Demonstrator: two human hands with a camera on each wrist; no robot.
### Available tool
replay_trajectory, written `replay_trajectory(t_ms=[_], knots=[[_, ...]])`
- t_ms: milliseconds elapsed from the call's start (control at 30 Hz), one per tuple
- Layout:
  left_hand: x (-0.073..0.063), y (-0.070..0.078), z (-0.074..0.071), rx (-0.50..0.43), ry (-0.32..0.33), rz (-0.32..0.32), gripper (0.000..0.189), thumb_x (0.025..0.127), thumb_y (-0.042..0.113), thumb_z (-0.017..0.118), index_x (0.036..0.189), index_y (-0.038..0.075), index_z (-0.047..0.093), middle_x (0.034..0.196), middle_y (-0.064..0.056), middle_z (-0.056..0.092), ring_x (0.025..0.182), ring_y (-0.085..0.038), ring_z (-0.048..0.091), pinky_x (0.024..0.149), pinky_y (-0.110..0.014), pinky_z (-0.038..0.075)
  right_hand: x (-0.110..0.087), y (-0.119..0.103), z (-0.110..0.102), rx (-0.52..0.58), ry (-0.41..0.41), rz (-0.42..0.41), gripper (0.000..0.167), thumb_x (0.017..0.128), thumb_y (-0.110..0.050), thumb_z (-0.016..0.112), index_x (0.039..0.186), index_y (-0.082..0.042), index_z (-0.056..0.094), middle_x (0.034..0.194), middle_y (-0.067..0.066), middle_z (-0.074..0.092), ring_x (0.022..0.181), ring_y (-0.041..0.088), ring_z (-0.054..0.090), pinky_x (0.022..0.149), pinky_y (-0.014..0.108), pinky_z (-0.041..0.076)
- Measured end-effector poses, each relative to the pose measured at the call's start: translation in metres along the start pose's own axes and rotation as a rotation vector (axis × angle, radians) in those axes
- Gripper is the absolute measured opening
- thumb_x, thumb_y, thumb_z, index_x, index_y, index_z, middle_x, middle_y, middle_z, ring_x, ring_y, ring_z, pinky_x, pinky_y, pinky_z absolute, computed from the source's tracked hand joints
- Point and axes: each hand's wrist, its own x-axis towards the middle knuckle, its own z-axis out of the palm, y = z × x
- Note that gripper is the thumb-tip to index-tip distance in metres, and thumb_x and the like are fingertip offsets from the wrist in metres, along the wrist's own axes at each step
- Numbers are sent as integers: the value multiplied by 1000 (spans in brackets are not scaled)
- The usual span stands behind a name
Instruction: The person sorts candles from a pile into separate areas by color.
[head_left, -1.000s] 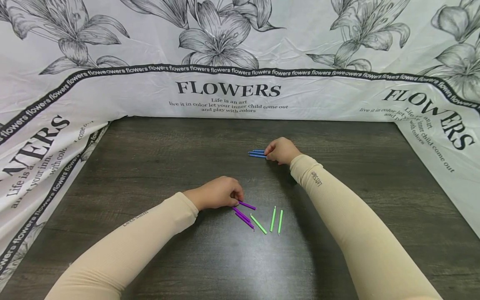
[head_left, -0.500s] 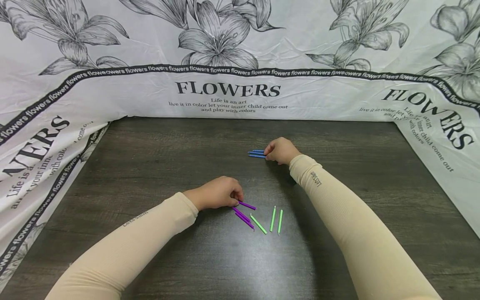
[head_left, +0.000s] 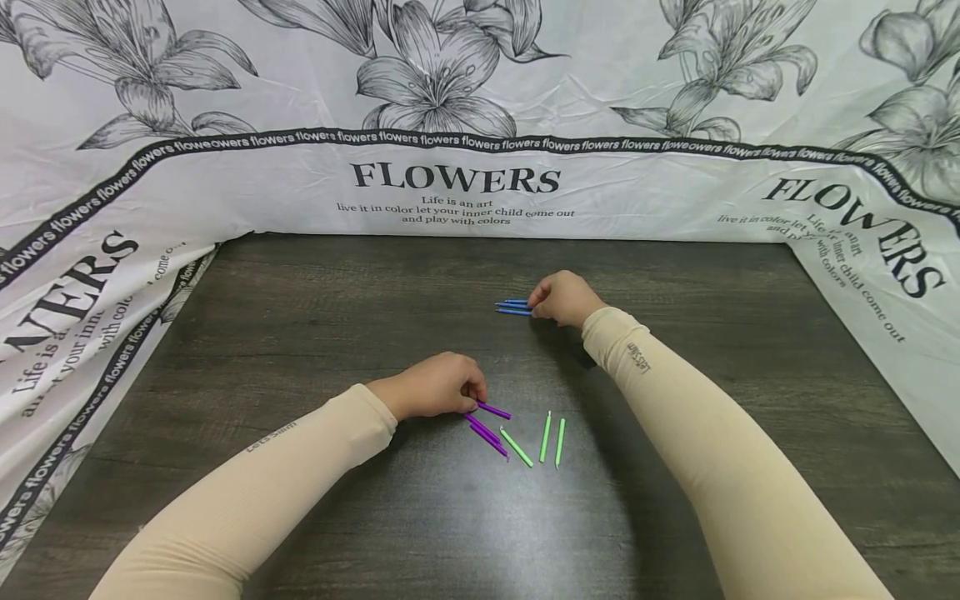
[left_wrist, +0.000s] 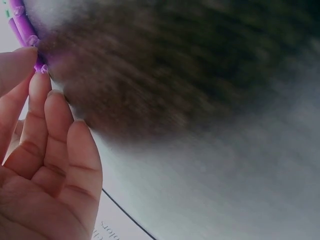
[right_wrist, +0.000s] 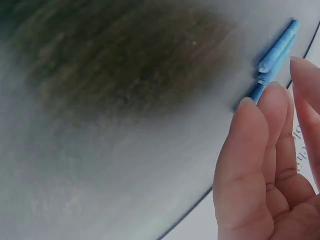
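In the head view, my left hand [head_left: 442, 385] is at the near ends of several purple candles [head_left: 487, 442] on the dark table. The left wrist view shows its thumb and index fingertip pinching one purple candle [left_wrist: 38, 65] by its wick end, with other purple ones beside it. Farther back, my right hand [head_left: 567, 298] is at the right ends of three blue candles [head_left: 513, 306] lying side by side. In the right wrist view, its thumb stands apart from the fingers [right_wrist: 245, 135], whose tips touch near the ends of the blue candles [right_wrist: 277, 52].
Three light green candles [head_left: 546, 439] lie right of the purple ones, one slanted and two nearly parallel. A white flower-printed cloth [head_left: 645, 196] borders the dark wood-grain table [head_left: 337, 300] at the back and sides.
My right forearm and wrist have shifted very slightly to the right, with the fingertips still at the blue candles. My left hand and all candles have stayed in place.
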Motion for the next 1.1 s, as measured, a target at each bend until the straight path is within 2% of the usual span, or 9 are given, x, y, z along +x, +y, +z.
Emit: replay_trajectory(t_ms=[200,533,800,1100], knots=[[0,1,0,-6,-4,4,10,84,2,69,88,10,73,83,5,62,72,-4,52,67,-20,46,-9,-4,-3,-14,3,-14,15,89,-9,68,103,-5,70,105,11,67,93,24,60,74,35,53],[-1,3,0,3,0,-3,10,83,2,69,88,10,73,82,5,61,72,-4,51,67,-20,46,-24,-3,-2,-46,8,-103,18,89,-9,67,106,-3,69,104,11,69,84,21,60,68,31,50],[-2,3,-1,1,-5,-2,9,84,3,68,88,10,73,83,6,61,72,-4,51,67,-20,45,-36,-1,1,-32,10,-151,19,89,-9,67,106,-2,69,104,12,69,90,24,63,76,37,51],[0,3,-1,2,-12,-4,10,84,2,68,88,10,73,83,5,62,72,-5,51,67,-20,46,-50,0,4,-24,17,-181,18,90,-8,65,106,-2,70,101,9,70,91,23,64,79,38,51]])
